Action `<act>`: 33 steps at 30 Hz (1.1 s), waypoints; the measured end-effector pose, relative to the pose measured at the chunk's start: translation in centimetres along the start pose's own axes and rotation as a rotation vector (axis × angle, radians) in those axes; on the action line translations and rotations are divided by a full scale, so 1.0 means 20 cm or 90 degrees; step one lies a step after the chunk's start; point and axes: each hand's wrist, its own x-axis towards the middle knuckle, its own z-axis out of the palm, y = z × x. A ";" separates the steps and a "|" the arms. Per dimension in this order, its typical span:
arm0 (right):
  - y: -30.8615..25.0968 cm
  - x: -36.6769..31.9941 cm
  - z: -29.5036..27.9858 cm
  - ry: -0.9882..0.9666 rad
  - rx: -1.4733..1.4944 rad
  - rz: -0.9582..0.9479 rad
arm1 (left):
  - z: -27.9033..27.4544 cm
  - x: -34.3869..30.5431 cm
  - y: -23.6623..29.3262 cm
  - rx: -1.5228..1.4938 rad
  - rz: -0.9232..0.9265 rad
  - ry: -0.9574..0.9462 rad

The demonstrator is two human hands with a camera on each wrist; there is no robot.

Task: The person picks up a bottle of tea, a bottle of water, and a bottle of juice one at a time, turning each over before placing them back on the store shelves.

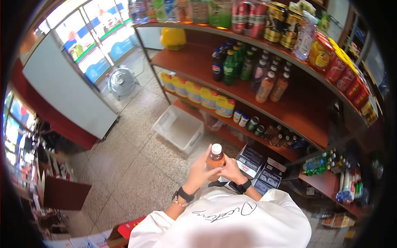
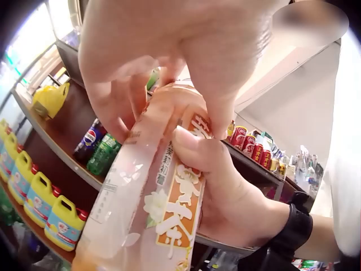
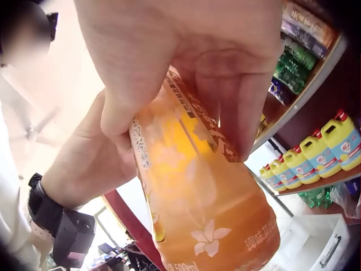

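Note:
A tea bottle (image 1: pixel 216 158) with a white cap and an orange flowered label is held upright in front of my body in the head view. My left hand (image 1: pixel 198 174) grips it from the left side, thumb and fingers round its upper part in the left wrist view. From the other side my right hand (image 1: pixel 232 171) holds the same bottle, its thumb pressed against the label (image 2: pixel 179 212). The right wrist view shows the bottle's lower part (image 3: pixel 211 226) with amber drink inside. The cap is hidden behind the hands in both wrist views.
Shelves (image 1: pixel 182 62) with drink bottles and cans stand ahead and to the right. Yellow jugs (image 1: pixel 206 99) line a lower board. A white plastic bin (image 1: pixel 178 128) sits on the floor, near dark cartons (image 1: pixel 269 173). A fan (image 1: pixel 122 82) stands farther back.

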 end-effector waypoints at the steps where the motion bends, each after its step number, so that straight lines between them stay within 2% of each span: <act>1: 0.01 0.04 -0.04 0.019 -0.002 -0.011 | 0.02 0.08 -0.02 -0.005 0.005 -0.018; 5: 0.06 0.16 -0.18 0.111 -0.068 -0.020 | 0.14 0.33 -0.07 -0.034 0.047 -0.024; 7: 0.05 0.20 -0.27 0.128 -0.066 0.056 | 0.20 0.46 -0.12 -0.040 0.075 -0.045; 9: 0.01 0.25 -0.35 0.144 0.060 0.092 | 0.23 0.58 -0.14 -0.055 0.106 -0.032; 10: 0.09 0.27 -0.37 0.147 0.169 0.097 | 0.26 0.66 -0.14 -0.076 0.094 -0.050; 11: 0.11 0.30 -0.40 0.168 0.168 0.102 | 0.28 0.74 -0.13 -0.080 0.102 -0.069; 13: 0.14 0.34 -0.45 0.272 0.181 0.095 | 0.33 0.89 -0.09 -0.119 0.096 -0.127; 14: 0.16 0.36 -0.50 0.281 0.155 0.112 | 0.35 0.96 -0.05 -0.134 0.100 -0.163; 17: 0.17 0.46 -0.64 0.377 0.166 0.086 | 0.48 1.19 -0.07 -0.205 0.156 -0.249; 18: 0.19 0.49 -0.69 0.414 0.157 0.069 | 0.50 1.26 -0.05 -0.157 0.202 -0.261; 21: 0.27 0.58 -0.87 0.506 0.089 0.058 | 0.61 1.42 -0.06 -0.181 0.183 -0.372; 24: 0.35 0.67 -1.07 0.535 0.054 0.095 | 0.79 1.56 -0.17 -0.165 0.267 -0.424; 27: 0.50 0.74 -1.22 0.565 0.056 0.092 | 0.95 1.69 -0.26 -0.173 0.281 -0.518; 29: 0.55 0.79 -1.27 0.575 -0.064 0.099 | 1.05 1.77 -0.29 -0.141 0.283 -0.573; 30: 0.61 0.80 -1.29 0.581 -0.037 0.143 | 1.10 1.80 -0.32 -0.102 0.275 -0.618; 33: 0.74 0.84 -1.31 0.612 0.015 0.116 | 1.21 1.85 -0.36 -0.113 0.279 -0.650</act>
